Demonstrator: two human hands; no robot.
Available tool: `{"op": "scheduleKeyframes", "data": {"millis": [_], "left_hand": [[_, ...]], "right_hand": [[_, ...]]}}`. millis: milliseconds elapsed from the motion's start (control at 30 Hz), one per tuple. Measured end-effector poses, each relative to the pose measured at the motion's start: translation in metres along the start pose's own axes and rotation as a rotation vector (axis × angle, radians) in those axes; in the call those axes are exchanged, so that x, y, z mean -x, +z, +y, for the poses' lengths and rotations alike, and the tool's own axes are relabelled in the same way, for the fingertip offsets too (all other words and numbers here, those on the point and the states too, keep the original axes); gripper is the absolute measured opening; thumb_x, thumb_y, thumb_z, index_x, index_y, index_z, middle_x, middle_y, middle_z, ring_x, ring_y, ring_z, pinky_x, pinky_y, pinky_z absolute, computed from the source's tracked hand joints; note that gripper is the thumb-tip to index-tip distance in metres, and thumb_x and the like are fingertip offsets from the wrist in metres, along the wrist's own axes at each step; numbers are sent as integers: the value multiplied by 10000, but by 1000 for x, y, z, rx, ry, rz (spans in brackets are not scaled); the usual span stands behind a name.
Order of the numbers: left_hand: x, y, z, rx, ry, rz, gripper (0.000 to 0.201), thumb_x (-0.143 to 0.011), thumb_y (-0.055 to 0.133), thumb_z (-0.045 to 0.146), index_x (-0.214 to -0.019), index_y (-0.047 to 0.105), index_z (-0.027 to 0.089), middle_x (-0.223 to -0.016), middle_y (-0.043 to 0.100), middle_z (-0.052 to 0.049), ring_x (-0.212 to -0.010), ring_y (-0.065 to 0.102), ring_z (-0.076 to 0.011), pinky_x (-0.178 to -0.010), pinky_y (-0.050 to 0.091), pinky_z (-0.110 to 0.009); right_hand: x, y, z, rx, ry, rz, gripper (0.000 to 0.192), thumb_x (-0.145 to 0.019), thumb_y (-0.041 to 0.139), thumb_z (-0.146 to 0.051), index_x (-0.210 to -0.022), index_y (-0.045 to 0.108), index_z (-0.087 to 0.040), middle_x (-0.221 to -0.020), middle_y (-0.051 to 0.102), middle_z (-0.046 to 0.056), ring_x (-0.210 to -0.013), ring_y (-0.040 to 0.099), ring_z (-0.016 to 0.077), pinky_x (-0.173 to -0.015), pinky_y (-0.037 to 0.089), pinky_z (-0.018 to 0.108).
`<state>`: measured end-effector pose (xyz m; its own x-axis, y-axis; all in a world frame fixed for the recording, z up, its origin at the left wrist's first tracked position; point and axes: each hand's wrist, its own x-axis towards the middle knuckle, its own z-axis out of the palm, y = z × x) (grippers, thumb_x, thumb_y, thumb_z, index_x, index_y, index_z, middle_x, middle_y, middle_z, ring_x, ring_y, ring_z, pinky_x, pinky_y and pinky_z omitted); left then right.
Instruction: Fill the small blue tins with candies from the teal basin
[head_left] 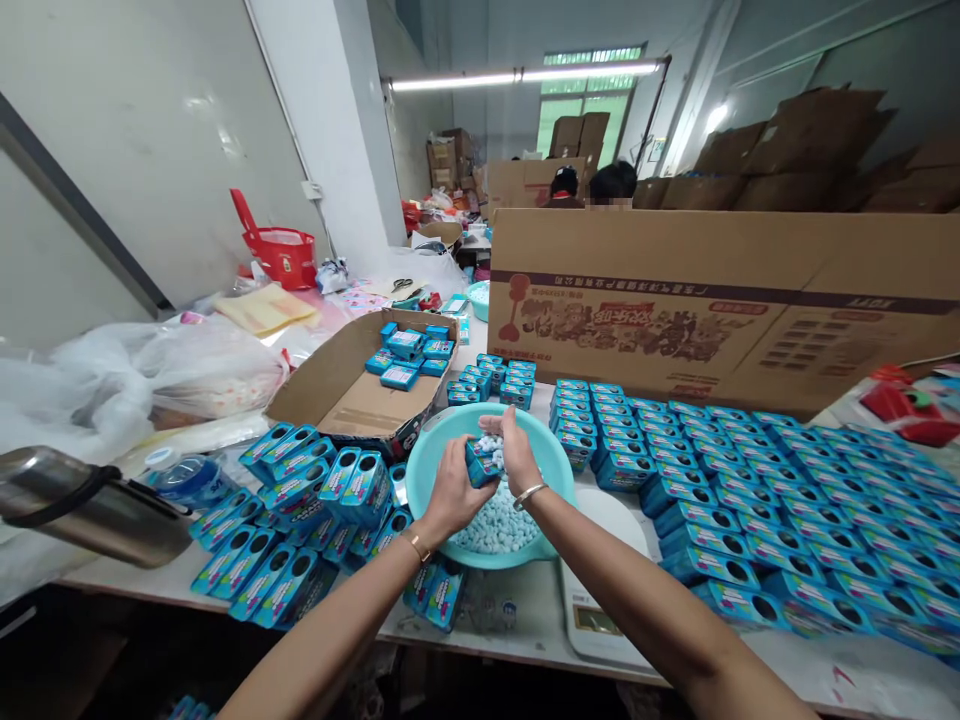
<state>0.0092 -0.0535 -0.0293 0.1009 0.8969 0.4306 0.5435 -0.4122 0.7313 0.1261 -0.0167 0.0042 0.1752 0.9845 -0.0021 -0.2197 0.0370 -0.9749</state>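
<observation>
The left hand (450, 490) grips a small blue tin (480, 466) over the teal bowl (429, 462). The right hand (514, 450) pinches candies at the tin's top. Tins crowd both bowl sides; scale (600, 610) beneath. Behind the bowl stands a carton (720, 300); its print is unreadable.

the small blue tin (480, 465) looks glossy, printed metal; the basin (431, 455) is smooth matt teal plastic. the candies (499, 530) look chalky and matt. the big carton (720, 300) is matt brown cardboard, the flask (82, 505) brushed shiny metal, the bag (150, 370) thin crinkled translucent plastic, the table (525, 600) smooth white.
</observation>
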Motion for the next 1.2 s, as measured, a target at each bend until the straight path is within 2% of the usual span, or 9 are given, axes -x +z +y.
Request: {"op": "scheduleKeyframes", "data": {"millis": [100,233,533,700,833,967,1033,1133,1200], "left_hand": [[-2,1,-3,-18,-20,-8,616,-695,710,262,-1231,417,181,-1146,515,-99,-1121,528,-289,-981,430,-473],[-5,2,-3,-9,-23,-2,602,-699,707,266,-1223,423,180,-1139,518,-96,-1103,537,-279,-972,436,-465],[-7,0,-2,101,-59,-25,586,-686,722,267,-1198,452,180,-1128,542,-80,-1089,550,-256,-985,436,-445],[0,-8,4,293,-114,-36,624,-715,741,330,-1242,435,196,-1224,549,-95,-1157,547,-257,-1021,424,-425],[7,-8,12,473,-177,-127,690,-733,724,319,-1310,360,218,-1305,531,-98,-1162,563,-242,-1014,443,-403],[9,-4,16,536,-189,-186,691,-762,690,328,-1323,302,218,-1293,540,-106,-1132,585,-229,-994,462,-397],[10,-5,17,532,-209,-206,692,-759,691,325,-1312,288,218,-1232,573,-96,-1057,620,-220,-952,491,-396],[14,-16,19,530,-253,-203,713,-715,728,290,-1284,301,239,-1169,598,-60,-985,645,-211,-925,511,-402],[20,-30,19,550,-272,-208,726,-705,744,283,-1286,310,255,-1173,597,-51,-990,648,-212,-935,511,-408]], "right_hand": [[1,1,-1,19,7,-55,787,-704,389,-874,-796,725,-168,-965,733,151,-1039,650,295,-991,449,406],[-1,1,-4,2,29,-59,800,-689,396,-886,-821,724,-169,-988,731,143,-1042,648,290,-990,449,400],[-3,-3,-16,-21,47,-134,587,-735,571,-749,-800,726,-187,-918,739,86,-939,669,230,-886,482,351],[-11,-16,-14,-59,66,30,565,-763,554,-731,-790,708,-188,-907,741,77,-937,664,220,-827,487,312],[-3,-13,-2,-149,171,-89,662,-791,438,-786,-870,705,-186,-878,741,87,-881,672,229,-782,513,328],[9,-7,-6,-83,61,-89,678,-807,408,-787,-899,706,-185,-899,741,83,-939,659,215,-868,485,315],[11,-8,-10,-63,51,-134,678,-809,414,-782,-907,707,-179,-910,737,86,-958,653,214,-887,474,310],[4,-21,-10,-153,116,-235,726,-824,321,-797,-1032,677,-199,-1000,720,85,-991,645,227,-859,489,339],[-5,-37,-4,-21,127,-301,676,-826,354,-776,-1106,647,-234,-1073,694,75,-993,640,239,-847,493,369]]}}
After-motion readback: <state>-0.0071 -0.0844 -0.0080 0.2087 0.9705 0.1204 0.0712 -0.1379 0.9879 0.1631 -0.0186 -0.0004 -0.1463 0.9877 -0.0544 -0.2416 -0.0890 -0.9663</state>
